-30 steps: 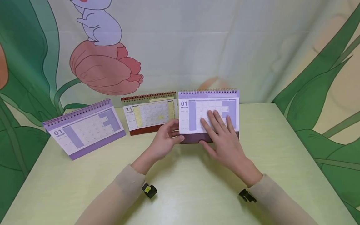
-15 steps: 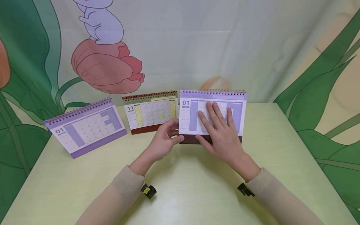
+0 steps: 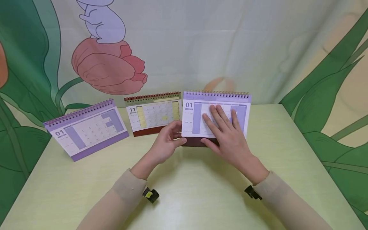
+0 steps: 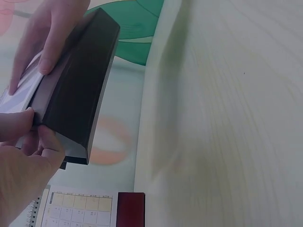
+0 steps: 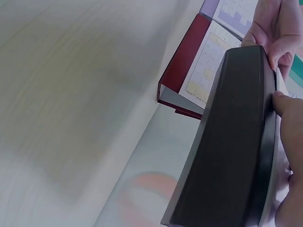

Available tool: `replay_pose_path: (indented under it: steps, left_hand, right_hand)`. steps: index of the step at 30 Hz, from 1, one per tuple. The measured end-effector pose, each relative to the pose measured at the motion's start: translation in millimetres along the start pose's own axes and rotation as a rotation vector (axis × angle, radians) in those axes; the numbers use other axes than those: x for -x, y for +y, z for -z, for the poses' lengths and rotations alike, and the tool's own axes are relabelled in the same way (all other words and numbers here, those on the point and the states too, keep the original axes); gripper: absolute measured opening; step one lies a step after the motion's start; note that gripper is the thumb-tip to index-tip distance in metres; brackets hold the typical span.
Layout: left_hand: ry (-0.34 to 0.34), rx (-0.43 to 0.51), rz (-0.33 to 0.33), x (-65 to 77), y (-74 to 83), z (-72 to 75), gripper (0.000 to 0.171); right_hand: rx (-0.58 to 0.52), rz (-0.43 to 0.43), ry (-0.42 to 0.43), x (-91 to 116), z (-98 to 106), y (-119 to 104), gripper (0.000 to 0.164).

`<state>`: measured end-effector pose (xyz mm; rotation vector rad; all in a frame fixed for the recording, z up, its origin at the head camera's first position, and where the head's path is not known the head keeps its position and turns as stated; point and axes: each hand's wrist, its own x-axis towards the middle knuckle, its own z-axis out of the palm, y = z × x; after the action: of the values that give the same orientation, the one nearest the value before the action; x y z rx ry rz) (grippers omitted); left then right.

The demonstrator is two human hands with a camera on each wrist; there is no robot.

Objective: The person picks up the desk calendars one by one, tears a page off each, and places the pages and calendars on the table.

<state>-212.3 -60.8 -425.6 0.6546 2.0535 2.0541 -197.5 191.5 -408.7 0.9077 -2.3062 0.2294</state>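
A desk calendar with a purple "01" page, spiral binding and dark base is held up at the middle of the table. My left hand pinches its lower left corner between thumb and fingers. Spread straight across the page lies my right hand, its thumb over the dark base strip. Both wrist views show the underside of the dark base, raised above the tabletop. Just left of it stands a calendar with a red base, page "11". Further left is a purple calendar, also showing "01".
The pale table runs back to a printed curtain with a rabbit, a tulip and green leaves. Small black wrist devices sit at both cuffs, including the left cuff device.
The held calendar has turned a little and its right side has shifted rightward since a second ago. The right hand has slid slightly up the page; the left hand keeps its pinch.
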Motion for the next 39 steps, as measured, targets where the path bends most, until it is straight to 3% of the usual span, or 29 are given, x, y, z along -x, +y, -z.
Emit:
replay_pose_path:
  steps: [20, 25, 31, 39]
  left_hand:
    - [0.014, 0.001, 0.015, 3.9, -2.0, 7.5, 0.041]
    - [0.025, 0.01, 0.009, 4.3, -2.2, 7.0, 0.04]
    - [0.037, -0.005, 0.001, 3.8, -3.2, 5.6, 0.04]
    - [0.031, -0.016, -0.003, 5.5, -1.3, 5.3, 0.041]
  right_hand:
    - [0.01, 0.108, 0.027, 6.5, -4.2, 13.6, 0.059]
    - [-0.023, 0.105, 0.017, 6.3, -4.2, 13.1, 0.056]
    - [-0.042, 0.077, 0.006, 0.7, -4.5, 7.9, 0.066]
    - [-0.011, 0.081, 0.035, -1.6, -5.3, 5.1, 0.056]
